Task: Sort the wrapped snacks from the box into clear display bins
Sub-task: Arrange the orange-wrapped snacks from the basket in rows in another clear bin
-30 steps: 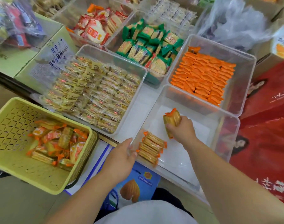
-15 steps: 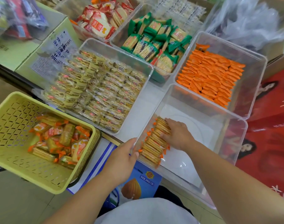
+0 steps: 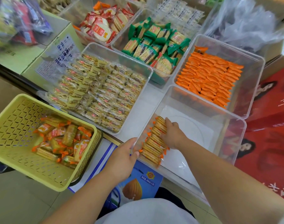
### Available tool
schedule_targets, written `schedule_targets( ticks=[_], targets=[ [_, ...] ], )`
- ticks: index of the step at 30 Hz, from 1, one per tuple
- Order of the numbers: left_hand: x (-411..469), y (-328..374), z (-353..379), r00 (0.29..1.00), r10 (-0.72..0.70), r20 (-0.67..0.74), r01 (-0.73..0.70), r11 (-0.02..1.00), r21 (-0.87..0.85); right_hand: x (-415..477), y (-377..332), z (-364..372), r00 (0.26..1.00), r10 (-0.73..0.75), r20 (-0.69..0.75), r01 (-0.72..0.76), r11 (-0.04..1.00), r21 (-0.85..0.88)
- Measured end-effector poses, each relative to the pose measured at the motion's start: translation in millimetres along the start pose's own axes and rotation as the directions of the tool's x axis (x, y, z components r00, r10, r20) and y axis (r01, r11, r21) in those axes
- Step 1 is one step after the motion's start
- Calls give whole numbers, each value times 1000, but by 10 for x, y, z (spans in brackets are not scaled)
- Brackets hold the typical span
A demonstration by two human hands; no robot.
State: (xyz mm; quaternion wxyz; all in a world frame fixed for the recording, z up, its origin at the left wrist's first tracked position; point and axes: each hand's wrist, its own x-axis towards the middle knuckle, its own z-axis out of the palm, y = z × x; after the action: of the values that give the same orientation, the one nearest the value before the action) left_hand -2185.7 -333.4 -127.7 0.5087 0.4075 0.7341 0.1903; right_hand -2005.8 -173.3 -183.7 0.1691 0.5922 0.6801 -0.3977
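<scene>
A clear display bin (image 3: 202,101) stands nearest me. Along its left wall runs a row of orange-wrapped cracker packs (image 3: 151,145), set on edge. My right hand (image 3: 172,135) is inside the bin, fingers laid against the far end of that row. My left hand (image 3: 123,156) grips the bin's near-left rim. A yellow perforated basket (image 3: 13,126) at the left holds several loose orange-wrapped snacks (image 3: 62,139).
Other clear bins behind hold yellow-label packs (image 3: 97,92), green packs (image 3: 154,46), red-and-white packs (image 3: 104,25) and orange packs (image 3: 209,78). A red carton (image 3: 267,135) lies at the right, a blue almond-print carton (image 3: 138,183) under the near bin, cardboard boxes at the left.
My right hand brought a stack of packs down from mid-air to the far end of the row, which grew longer. My left hand stayed on the bin's rim.
</scene>
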Motion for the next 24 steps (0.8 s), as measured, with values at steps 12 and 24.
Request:
schedule_targets(
  ticks=[12, 24],
  targets=[
    [-495, -96, -476, 956, 178, -231, -190, 981, -28, -183, 19, 1, 995, 19, -100, -41, 975, -219],
    [-137, -957, -2407, 932, 210, -295, -50, 882, 469, -1274, -1528, 649, 703, -288, -650, 275, 953, -125]
  ],
)
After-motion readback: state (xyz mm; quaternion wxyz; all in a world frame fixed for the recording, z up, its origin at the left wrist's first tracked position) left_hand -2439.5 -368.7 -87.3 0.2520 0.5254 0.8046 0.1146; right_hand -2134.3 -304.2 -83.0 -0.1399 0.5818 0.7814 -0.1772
